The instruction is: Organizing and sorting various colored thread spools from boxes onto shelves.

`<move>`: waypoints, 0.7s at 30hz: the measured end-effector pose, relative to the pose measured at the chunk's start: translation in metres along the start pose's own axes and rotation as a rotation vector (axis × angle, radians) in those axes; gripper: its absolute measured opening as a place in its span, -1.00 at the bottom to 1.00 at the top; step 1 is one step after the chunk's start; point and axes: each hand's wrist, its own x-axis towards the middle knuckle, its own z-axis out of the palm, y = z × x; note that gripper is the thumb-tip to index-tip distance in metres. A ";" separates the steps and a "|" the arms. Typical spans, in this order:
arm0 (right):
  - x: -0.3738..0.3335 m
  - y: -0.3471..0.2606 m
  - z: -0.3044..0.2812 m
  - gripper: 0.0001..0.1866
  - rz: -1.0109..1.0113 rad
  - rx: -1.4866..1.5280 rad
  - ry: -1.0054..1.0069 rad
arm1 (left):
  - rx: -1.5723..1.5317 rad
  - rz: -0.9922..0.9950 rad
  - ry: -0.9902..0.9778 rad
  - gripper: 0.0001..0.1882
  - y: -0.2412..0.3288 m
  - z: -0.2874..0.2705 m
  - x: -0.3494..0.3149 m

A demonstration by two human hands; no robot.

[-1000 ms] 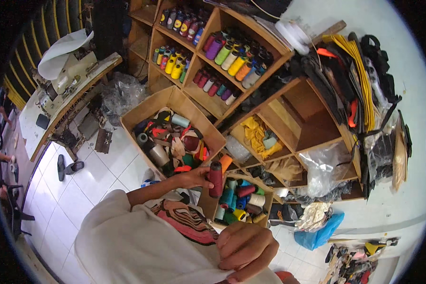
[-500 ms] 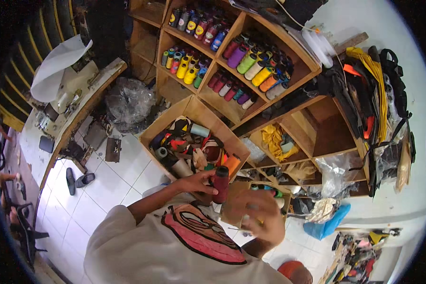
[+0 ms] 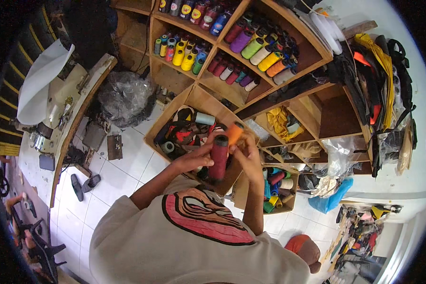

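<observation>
My left hand (image 3: 194, 159) is wrapped round a maroon thread cone (image 3: 218, 158) with a dark top, held upright in front of my chest. Close beside it, my right hand (image 3: 249, 156) grips an orange thread cone (image 3: 234, 133), its thumb near the cone's lower end. Both cones are held above the near side of a large open cardboard box (image 3: 151, 131). Inside that box lie a pale blue thread cone (image 3: 205, 118), a greyish cone (image 3: 167, 147) and tangled dark and red straps.
A smaller box (image 3: 241, 195) of mixed thread cones stands at right. Beyond rises a wooden shelf (image 3: 270, 88) with rows of coloured cones. A sewing machine table (image 3: 75, 111) is at left, with sandals (image 3: 84, 183) on the tiled floor. A blue bag (image 3: 330, 195) lies at right.
My right hand, blurred over the smaller box before, has moved up and left to the orange cone, which has come up from the large box's near corner. The left hand still holds the maroon cone.
</observation>
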 end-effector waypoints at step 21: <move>0.147 0.067 -0.045 -0.71 0.269 0.318 0.584 | 0.099 -0.016 0.173 -0.35 0.017 -0.108 0.080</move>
